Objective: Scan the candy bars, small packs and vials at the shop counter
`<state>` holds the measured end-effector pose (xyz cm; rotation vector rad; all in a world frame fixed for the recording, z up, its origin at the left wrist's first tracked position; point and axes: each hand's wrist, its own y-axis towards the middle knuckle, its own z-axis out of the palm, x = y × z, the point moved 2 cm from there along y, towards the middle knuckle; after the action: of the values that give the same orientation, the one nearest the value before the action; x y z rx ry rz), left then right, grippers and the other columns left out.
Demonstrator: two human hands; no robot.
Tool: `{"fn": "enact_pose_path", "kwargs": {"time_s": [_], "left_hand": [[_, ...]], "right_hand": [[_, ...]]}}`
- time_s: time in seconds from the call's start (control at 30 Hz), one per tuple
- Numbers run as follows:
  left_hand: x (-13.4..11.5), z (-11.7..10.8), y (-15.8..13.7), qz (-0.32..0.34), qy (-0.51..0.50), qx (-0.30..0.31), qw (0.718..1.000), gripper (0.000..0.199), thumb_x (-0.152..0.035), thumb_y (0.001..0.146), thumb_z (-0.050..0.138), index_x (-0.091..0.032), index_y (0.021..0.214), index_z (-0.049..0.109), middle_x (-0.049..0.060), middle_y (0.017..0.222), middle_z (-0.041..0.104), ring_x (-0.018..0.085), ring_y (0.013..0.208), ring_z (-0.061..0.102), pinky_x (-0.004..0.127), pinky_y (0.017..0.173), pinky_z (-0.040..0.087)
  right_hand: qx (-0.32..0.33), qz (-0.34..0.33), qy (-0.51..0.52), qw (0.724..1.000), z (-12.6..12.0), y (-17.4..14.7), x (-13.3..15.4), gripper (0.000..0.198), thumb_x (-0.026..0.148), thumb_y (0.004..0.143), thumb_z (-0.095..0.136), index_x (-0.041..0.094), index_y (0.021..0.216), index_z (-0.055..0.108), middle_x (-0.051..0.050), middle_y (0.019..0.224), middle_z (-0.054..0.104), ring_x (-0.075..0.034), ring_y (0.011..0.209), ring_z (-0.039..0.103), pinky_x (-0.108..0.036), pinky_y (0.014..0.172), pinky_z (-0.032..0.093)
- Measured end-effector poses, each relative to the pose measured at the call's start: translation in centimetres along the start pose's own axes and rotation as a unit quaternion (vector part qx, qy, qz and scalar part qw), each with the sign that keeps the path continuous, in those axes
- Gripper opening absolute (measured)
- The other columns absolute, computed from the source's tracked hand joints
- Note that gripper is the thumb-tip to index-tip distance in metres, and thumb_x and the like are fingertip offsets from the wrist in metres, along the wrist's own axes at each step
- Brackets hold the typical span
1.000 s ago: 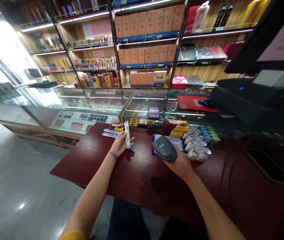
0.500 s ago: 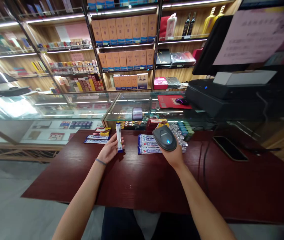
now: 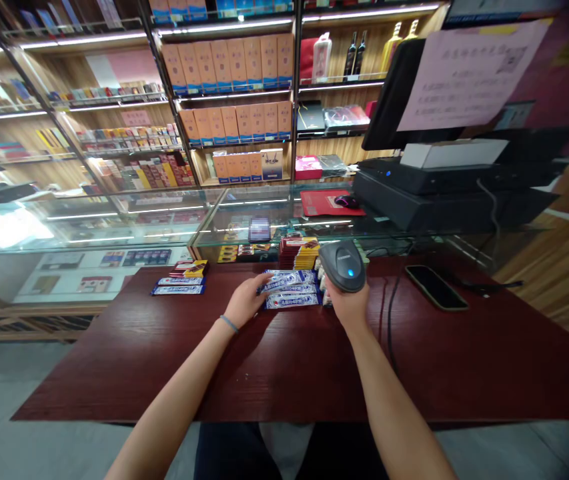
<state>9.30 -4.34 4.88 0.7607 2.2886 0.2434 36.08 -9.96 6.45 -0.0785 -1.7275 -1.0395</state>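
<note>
On the table [image 3: 114,357], two blue-and-white packets [image 3: 179,290] lie at left before red-and-yellow packs [image 3: 189,269], apparently still to be handled. The left hand [image 3: 245,303]'s half-curled grip touches the larger packet group [image 3: 291,300], seemingly dealt with, though I cannot tell whether it holds one; the right hand [image 3: 350,308]'s grip is closed round a scanner [image 3: 341,263].
</note>
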Motion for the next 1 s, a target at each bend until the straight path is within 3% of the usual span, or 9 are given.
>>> {"fn": "enact_pose_path", "kwargs": {"time_s": [0.2,0.37,0.7,1.0], "left_hand": [[-2.0,3.2,0.6,0.069,0.075,0.047,0.994,0.046,-0.014,0.091,0.065,-0.023,0.136,0.062,0.009,0.121,0.075,0.026,0.113,0.069,0.042,0.102,0.055],[-2.9,4.7,0.8,0.091,0.108,0.061,0.988,0.041,-0.009,0.091,0.061,-0.02,0.131,0.065,0.01,0.118,0.075,0.026,0.11,0.069,0.041,0.101,0.055],[-2.9,4.9,0.4,0.089,0.116,0.053,0.988,0.051,-0.008,0.089,0.06,-0.019,0.139,0.061,0.01,0.118,0.075,0.026,0.109,0.067,0.043,0.101,0.054],[-2.5,5.2,0.3,0.087,0.084,0.035,0.992,0.055,-0.009,0.088,0.059,-0.023,0.14,0.061,0.008,0.122,0.074,0.026,0.111,0.067,0.045,0.103,0.054]], "right_hand": [[-0.047,0.031,0.029,0.998,-0.4,0.6,0.8,0.051,0.047,0.071,0.083,0.017,0.108,0.067,-0.012,0.081,0.076,-0.034,0.09,0.076,-0.045,0.075,0.065],[-0.054,0.035,0.042,0.997,-0.6,0.8,1.3,0.042,0.049,0.07,0.082,0.019,0.095,0.066,-0.012,0.079,0.075,-0.034,0.091,0.076,-0.044,0.073,0.065],[-0.025,0.033,0.037,0.998,-0.7,0.5,1.7,0.041,0.048,0.072,0.082,0.019,0.096,0.066,-0.013,0.084,0.077,-0.032,0.086,0.076,-0.044,0.076,0.065],[-0.018,0.039,0.01,0.999,-0.6,0.5,1.6,0.054,0.049,0.074,0.081,0.017,0.114,0.066,-0.014,0.085,0.077,-0.037,0.096,0.076,-0.048,0.078,0.065]]}}
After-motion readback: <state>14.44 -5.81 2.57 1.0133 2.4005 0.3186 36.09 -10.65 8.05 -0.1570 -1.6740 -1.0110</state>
